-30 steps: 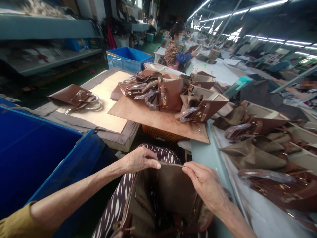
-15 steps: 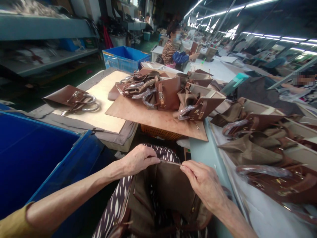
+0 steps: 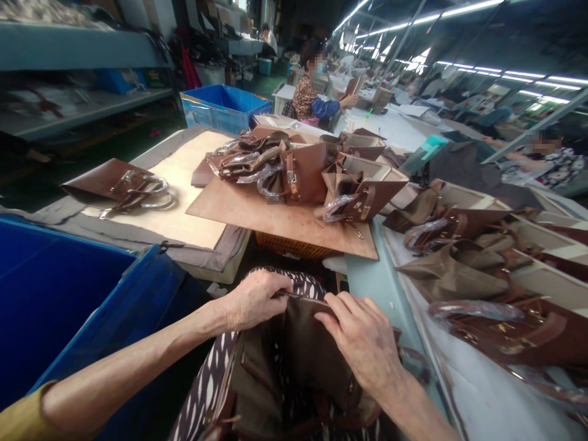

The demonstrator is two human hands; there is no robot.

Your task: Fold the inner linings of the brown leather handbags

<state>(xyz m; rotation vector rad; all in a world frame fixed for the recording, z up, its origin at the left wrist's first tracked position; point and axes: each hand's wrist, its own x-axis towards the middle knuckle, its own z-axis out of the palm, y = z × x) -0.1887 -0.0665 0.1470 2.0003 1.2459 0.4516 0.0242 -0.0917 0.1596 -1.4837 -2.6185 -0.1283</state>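
Note:
A brown handbag (image 3: 307,349) stands with its mouth spread wide on my lap, its olive-brown lining facing me. At the top rim, my left hand (image 3: 264,298) pinches the edge between thumb and bent fingers. A short way along the same edge, my right hand (image 3: 361,331) grips the rim, thumb on the lining side and fingers over the top. Between the two hands the rim runs nearly straight. The bag's lower part is dark and partly hidden.
Several brown handbags (image 3: 307,171) with wrapped handles crowd a brown board (image 3: 275,214) ahead. More bags (image 3: 509,331) line the table at right. One bag (image 3: 114,184) lies at left. A blue bin (image 3: 59,294) stands close by my left arm. A co-worker (image 3: 307,92) sits further back.
My right hand has shifted slightly left along the rim, and its fingers now curl further over the edge. My left hand still pinches the rim. The whole view has moved a little.

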